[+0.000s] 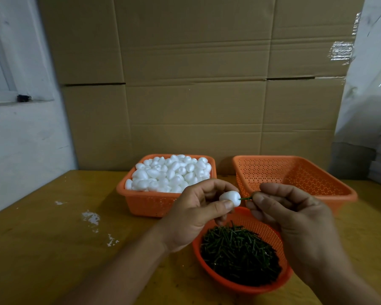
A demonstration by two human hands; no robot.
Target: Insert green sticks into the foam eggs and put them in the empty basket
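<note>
The egg (229, 198) sits just below frame centre, pinched between the thumb and curled fingers of the left hand (194, 213), with its rounded end facing right. The stick (246, 198) lies almost level, its long axis running left to right, its left tip at or just inside the egg's right end; how deep it has gone cannot be told. The right hand (295, 219) pinches the stick's other end between thumb and forefinger, so the push, as I judge it, runs straight leftward along the stick into the foam, the left hand bracing against it. Largest around them is the cardboard wall (196, 73) across the upper frame, then the wooden table (42, 249). The full basket (141, 203) of white eggs stands left of centre, behind the left hand. The empty basket (295, 172) stands to the right of centre, just behind the right hand, which is the nearer one to it; nothing lies between. The round bowl (246, 287) of green sticks sits directly under both hands. White crumbs (90, 217) lie at lower left.
</note>
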